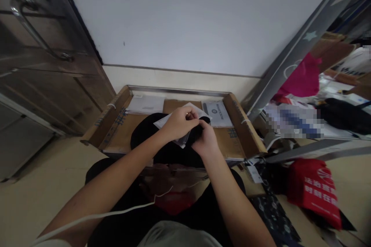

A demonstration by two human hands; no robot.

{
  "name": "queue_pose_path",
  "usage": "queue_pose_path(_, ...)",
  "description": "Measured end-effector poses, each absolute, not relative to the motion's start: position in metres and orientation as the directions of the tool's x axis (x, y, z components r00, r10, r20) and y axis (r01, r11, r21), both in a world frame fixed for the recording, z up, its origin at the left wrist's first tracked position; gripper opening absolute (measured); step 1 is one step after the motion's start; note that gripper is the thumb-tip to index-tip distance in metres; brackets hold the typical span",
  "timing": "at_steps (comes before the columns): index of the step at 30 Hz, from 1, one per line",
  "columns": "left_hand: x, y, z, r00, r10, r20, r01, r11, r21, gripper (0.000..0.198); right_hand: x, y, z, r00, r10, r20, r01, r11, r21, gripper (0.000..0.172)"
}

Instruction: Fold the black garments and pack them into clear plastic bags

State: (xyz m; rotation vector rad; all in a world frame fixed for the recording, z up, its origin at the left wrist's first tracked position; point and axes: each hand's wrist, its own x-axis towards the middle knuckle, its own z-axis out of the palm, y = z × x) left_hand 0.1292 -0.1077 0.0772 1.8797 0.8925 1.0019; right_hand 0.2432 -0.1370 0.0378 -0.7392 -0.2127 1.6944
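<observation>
Pinched, apparently, are flat whitish plastic film (161,122) by left hand (182,122) and limp black fabric (196,134) by right hand (206,139); fingertip adjustment seems underway, 2-handed steadiness needed next.

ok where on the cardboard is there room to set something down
Front left of the cardboard tray, between its left wall, the white packets and black fabric; front right, between its right wall, the grey packet and the right hand. The middle is crowded by the left hand, fabric and pale wrapper.
</observation>
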Motion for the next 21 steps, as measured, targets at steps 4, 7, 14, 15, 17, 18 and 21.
queue_pose_path(4,0.126,-0.112,0.077,0.494,0.822,0.283,0.220,-0.433,0.874,0.001,0.247,-0.128,0.038,-0.012,0.934,-0.357,-0.859,-0.193,-0.475,0.016)
queue_pose_path(7,0.125,-0.115,0.076,0.489,0.828,0.275,0.217,-0.420,0.881,0.002,0.240,-0.125,0.035,0.001,0.948,-0.317,-0.854,-0.164,-0.494,0.016)
queue_pose_path(14,0.126,-0.104,0.071,0.468,0.831,0.300,0.208,-0.433,0.877,0.003,0.236,-0.129,0.031,-0.040,0.961,-0.274,-0.698,-0.223,-0.680,0.010)
queue_pose_path(15,0.123,-0.100,0.069,0.458,0.843,0.283,0.193,-0.405,0.893,0.004,0.242,-0.135,0.036,-0.069,0.959,-0.274,-0.667,-0.249,-0.702,0.011)
queue_pose_path(17,0.115,-0.090,0.066,0.426,0.875,0.233,0.156,-0.324,0.933,0.005,0.257,-0.154,0.049,-0.083,0.969,-0.231,-0.587,-0.235,-0.775,0.018)
queue_pose_path(18,0.111,-0.086,0.064,0.405,0.891,0.207,0.129,-0.280,0.951,0.006,0.266,-0.166,0.056,-0.020,0.984,-0.179,-0.537,-0.162,-0.828,0.020)
queue_pose_path(21,0.101,-0.077,0.064,0.354,0.925,0.138,0.028,-0.158,0.987,0.011,0.292,-0.201,0.074,0.094,0.994,0.064,-0.234,0.084,-0.969,0.032)
